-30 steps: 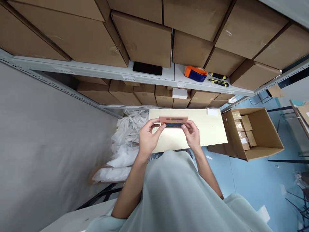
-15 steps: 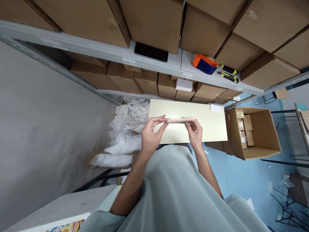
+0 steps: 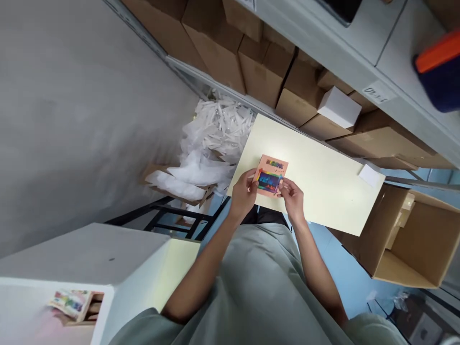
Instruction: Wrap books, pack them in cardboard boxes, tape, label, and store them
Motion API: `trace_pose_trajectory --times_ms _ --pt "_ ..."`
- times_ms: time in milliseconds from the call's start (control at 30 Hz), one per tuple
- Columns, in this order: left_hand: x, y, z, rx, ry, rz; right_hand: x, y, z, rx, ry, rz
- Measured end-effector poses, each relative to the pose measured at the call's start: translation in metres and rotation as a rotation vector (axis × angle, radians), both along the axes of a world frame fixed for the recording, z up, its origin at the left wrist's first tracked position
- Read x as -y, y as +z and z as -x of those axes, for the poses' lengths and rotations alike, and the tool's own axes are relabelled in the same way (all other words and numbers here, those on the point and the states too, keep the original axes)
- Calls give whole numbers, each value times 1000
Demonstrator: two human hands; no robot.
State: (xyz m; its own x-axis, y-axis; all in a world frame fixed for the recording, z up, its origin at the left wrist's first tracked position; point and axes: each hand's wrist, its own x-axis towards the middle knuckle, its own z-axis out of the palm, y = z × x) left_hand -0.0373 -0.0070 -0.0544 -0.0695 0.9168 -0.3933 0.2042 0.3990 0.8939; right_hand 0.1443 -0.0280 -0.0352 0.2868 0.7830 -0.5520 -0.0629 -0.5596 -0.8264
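A small pinkish-orange printed card or booklet (image 3: 270,176) with a dark colourful picture and rainbow lettering is held above a pale yellow table (image 3: 316,177). My left hand (image 3: 245,194) pinches its left edge between thumb and fingers. At its lower right edge, my right hand (image 3: 293,197) grips it the same way. The printed face is turned toward me, and I cannot tell whether it has several leaves.
White plastic bags (image 3: 223,124) are heaped left of the table. A large open carton (image 3: 419,230) with small boxes stands at the right. Cardboard boxes (image 3: 262,57) and a small white box (image 3: 339,109) fill the shelf. A white cabinet (image 3: 89,249) is at lower left.
The card, seen nearly edge-on before, now shows its printed face, both hands still holding it. My view has turned left, so the table and shelf appear tilted.
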Motion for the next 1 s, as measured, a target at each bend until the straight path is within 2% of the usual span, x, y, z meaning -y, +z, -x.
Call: trace_pose_trajectory --times_ms 100,233,333,400,467,567,667,733,800,867,1000 --pt "-38 -24 -9 -97 43 -62 -54 -35 -9 48 91 -24" --pt "-91 -57 -20 -134 34 -121 -115 -75 -18 68 153 -49" --pt "-117 -79 -26 -114 45 -136 -139 -89 -23 92 203 -28" --pt "-122 -86 -27 -104 71 -132 -144 -87 -28 163 274 1" --pt "-115 -84 -24 -91 115 -123 -142 -78 -32 302 356 13" --pt "-87 -68 -10 -39 225 -73 -136 -57 -25 500 446 -5" --pt "-50 -54 17 -3 345 18 -129 -39 4 551 549 -15" --pt "-25 -56 40 5 425 96 -124 -34 35 529 618 -23" --pt "-3 -72 67 25 508 187 -120 -37 70 485 684 -33" --pt "14 -96 93 46 598 267 -116 -46 108 442 753 -40" --pt "34 -145 145 50 758 341 -110 -79 181 398 899 -32"
